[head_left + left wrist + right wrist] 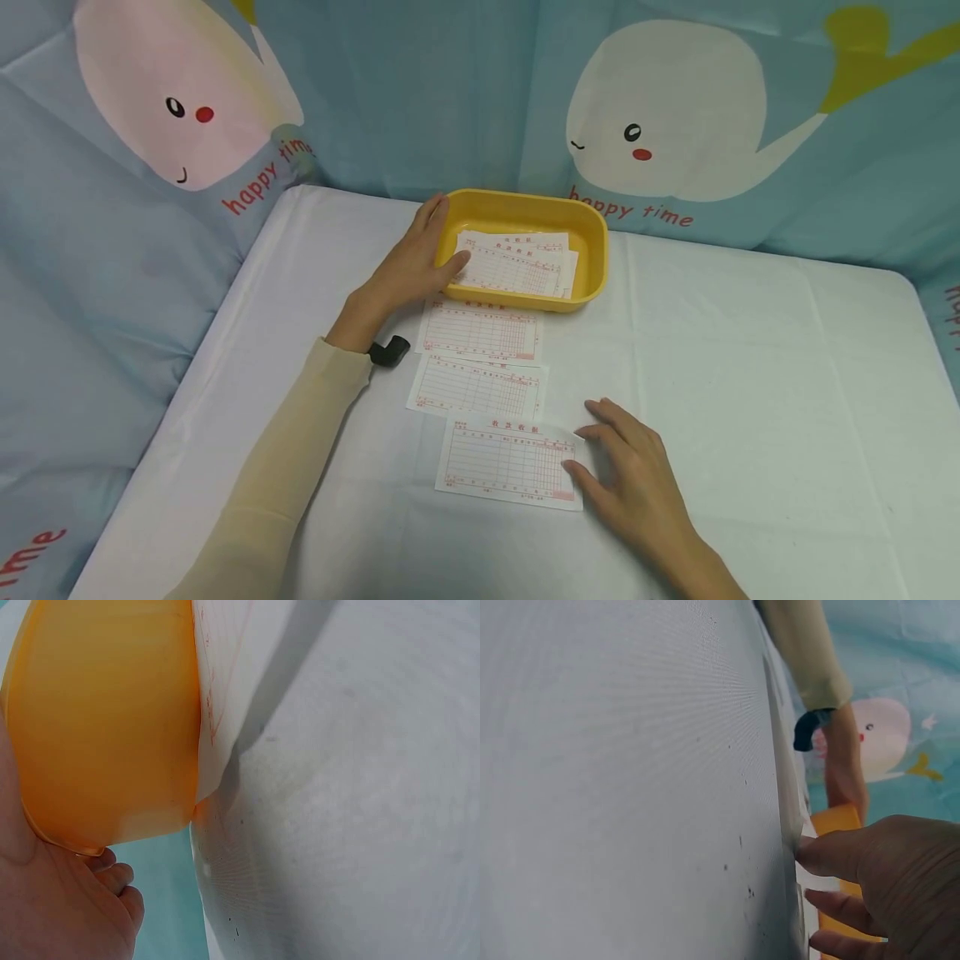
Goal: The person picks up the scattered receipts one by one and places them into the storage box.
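Note:
My left hand [412, 258] grips the left end of a yellow plastic tray [525, 302], its thumb over the rim and its fingers along the outside. Inside the tray lie overlapping white receipt slips [510, 268] printed in red. The left wrist view shows the tray's side wall [112, 727] against the palm. Below the tray, three more slips run down the table: an upper one [480, 332] reaching to the tray's front, a middle one [476, 387] and a nearest one [510, 462]. At the nearest slip's right edge, my right hand [637, 475] touches the paper with thumb and fingers spread apart.
A white cloth [750, 400] covers the table. Blue curtains [450, 100] with whale prints stand behind it and along the left side. A black band end [390, 352] sticks out at my left wrist, close to the upper slip.

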`<state>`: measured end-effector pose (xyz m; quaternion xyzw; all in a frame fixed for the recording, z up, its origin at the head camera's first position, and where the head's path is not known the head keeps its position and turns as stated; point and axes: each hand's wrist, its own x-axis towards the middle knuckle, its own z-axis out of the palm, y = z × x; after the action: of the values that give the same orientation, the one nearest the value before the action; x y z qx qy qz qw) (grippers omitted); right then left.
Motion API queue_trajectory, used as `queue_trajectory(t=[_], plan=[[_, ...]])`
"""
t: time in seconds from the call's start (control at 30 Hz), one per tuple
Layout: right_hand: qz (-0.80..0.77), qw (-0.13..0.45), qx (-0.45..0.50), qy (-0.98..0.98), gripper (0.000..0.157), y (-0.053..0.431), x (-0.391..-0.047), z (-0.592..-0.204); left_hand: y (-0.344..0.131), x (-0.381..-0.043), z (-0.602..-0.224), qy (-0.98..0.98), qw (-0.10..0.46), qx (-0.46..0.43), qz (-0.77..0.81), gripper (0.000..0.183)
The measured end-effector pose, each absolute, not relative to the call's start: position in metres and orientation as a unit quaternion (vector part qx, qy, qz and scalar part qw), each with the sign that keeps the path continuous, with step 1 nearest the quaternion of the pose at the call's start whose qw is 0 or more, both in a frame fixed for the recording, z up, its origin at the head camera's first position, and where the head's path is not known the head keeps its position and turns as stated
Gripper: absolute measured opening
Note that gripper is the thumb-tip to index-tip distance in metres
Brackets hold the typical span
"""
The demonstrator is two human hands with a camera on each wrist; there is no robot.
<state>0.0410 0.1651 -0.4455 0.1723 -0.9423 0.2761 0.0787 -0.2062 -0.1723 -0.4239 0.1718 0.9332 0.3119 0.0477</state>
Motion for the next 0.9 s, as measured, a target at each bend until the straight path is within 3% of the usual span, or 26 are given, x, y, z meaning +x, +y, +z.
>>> queue_trajectory(t=[0.37,0.9], plan=[[0.299,0.102,0.183,-0.931,0.023,0.1599,0.0451,-0.4503,-0.1720,-0.2056,-0.4215,0.933,0.052,0.168,0.314,0.094],[0.375,0.101,0.208,-0.898,0.031,0.1602,0.0478,-0.4449,-0.1720,-0.2056,-0.4216,0.934,0.052,0.167,0.313,0.094]])
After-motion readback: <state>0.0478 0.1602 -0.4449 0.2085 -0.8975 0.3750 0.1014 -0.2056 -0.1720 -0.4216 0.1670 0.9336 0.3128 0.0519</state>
